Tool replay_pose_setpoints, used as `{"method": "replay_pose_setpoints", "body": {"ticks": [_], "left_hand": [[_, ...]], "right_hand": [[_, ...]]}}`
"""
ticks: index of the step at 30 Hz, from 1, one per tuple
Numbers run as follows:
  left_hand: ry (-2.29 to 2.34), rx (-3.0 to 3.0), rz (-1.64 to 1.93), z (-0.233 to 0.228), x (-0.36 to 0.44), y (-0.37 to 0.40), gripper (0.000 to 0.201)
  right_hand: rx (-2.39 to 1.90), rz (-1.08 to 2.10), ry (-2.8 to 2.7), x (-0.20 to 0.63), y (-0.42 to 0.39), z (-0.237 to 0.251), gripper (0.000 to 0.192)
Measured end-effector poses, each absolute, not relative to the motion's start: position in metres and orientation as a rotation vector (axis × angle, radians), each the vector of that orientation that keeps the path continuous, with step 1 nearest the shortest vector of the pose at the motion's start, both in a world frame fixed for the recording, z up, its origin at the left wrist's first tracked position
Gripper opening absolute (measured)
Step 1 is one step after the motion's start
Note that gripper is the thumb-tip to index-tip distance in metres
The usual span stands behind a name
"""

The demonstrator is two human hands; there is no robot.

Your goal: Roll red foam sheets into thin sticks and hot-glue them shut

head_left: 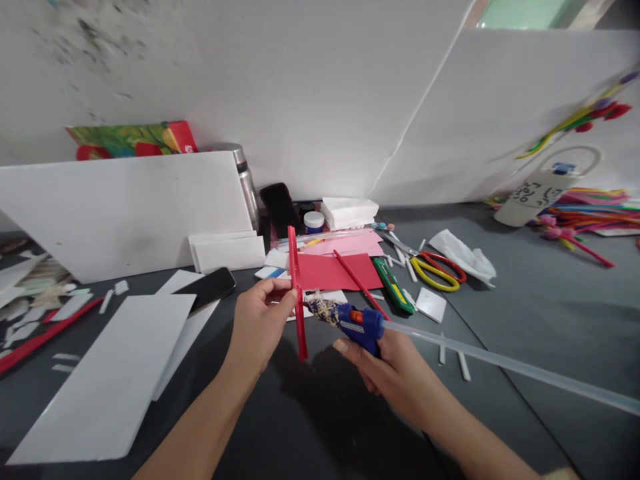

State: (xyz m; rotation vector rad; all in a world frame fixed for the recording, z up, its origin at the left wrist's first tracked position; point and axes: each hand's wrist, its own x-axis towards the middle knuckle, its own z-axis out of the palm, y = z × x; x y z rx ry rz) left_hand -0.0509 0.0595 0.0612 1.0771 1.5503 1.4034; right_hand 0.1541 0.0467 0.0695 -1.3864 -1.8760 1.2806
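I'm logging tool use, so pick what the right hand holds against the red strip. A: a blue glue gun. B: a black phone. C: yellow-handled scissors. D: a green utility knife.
A: the right hand grips a blue glue gun, its nozzle meeting the red strip that the left hand holds upright.

The thin flat plastic strip (298, 300) was red, the small plastic glue gun (361, 325) blue with an orange trigger, the flat desk (525, 313) dark grey, the metal scissors (437, 270) red-and-yellow-handled.
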Motion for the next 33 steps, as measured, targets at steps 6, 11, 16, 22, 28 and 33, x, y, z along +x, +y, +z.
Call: {"method": "replay_pose_setpoints", "body": {"ticks": [6,11,16,22,28,33], "left_hand": [[1.527,1.027,1.460,0.0565,-0.0541,0.0625,0.022],[1.541,1.008,1.495,0.0537,-0.0590,0.0660,0.022],[1.543,0.996,1.500,0.0531,-0.0607,0.0667,0.020],[1.522,1.021,1.426,0.0565,-0.0545,0.0632,0.020],[1.538,1.080,1.349,0.0609,-0.0511,0.0596,0.019],[1.536,1.095,1.338,0.0611,-0.0512,0.0588,0.019]], "right_hand": [[-1.394,1.275,-1.974,0.1549,0.0467,0.0746,0.045],[-1.416,1.326,-2.038,0.1550,0.0469,0.0764,0.044],[-1.439,1.340,-2.036,0.1547,0.0474,0.0745,0.046],[-1.473,1.351,-1.978,0.1564,0.0482,0.0714,0.047],[-1.409,1.344,-1.910,0.1583,0.0505,0.0680,0.045],[-1.410,1.351,-1.896,0.1590,0.0500,0.0680,0.045]]}}
